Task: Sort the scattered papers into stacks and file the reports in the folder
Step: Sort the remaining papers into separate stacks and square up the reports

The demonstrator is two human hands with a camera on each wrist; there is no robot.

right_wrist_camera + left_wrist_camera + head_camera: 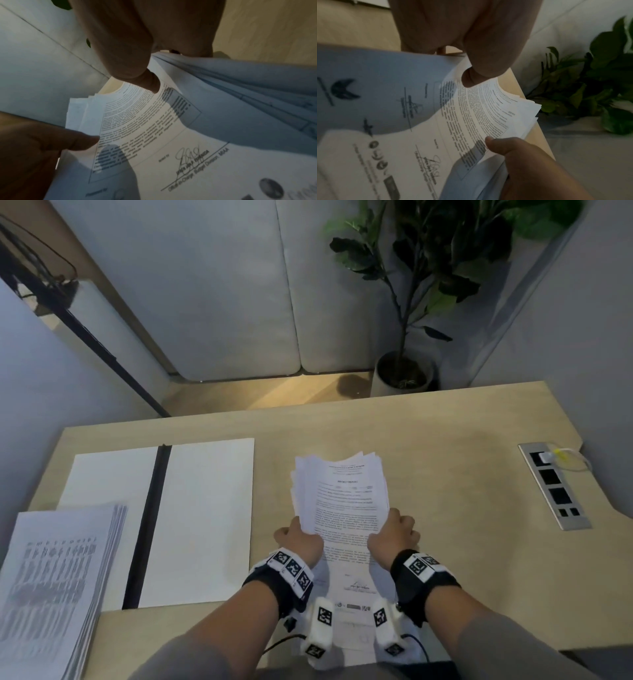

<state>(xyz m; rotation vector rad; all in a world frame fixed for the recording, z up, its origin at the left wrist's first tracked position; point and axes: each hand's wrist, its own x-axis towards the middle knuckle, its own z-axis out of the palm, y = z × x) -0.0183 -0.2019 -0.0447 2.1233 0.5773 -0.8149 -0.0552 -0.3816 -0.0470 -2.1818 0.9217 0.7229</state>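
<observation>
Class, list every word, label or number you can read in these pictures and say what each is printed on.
"WEEKLY REPORT": heading of the top sheet of the report stack gripped by the left hand and right hand.
"Noted by": above the signature, same sheet.
Body text, signature name and footer logos: too blurred.
Table rows on the left stack: unreadable.
Wrist markers: patterns, no text.

A light wooden desk (445, 422) carries an open white folder (205, 508) and a printed-paper stack (51, 577) at its left.

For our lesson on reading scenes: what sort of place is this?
Probably an office or study nook: a light wooden desk with a built-in metal socket strip, an open white folder, and printed weekly reports held in both hands.
</observation>
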